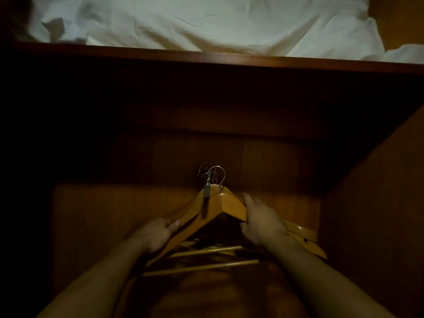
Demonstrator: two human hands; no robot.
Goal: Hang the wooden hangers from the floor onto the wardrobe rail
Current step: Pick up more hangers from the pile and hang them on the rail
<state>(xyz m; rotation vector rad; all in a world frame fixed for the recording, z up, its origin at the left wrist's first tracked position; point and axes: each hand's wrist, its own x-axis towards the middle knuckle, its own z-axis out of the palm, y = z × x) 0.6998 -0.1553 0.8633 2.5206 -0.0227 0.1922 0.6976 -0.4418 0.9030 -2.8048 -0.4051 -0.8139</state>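
left hand point(153, 235), right hand point(261, 226): fingers curled round stack of wooden hangers point(229, 205).

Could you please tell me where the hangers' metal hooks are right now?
In the head view, the metal hooks sit just below centre, atop the wooden hangers gripped between the left hand and right hand.

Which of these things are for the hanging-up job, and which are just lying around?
For the job: the stacked wooden hangers with their metal hooks; the left hand and right hand, both gripping the stack. The wardrobe rail is not in view.

Just lying about: the white sheet; the dark bed frame beneath it.
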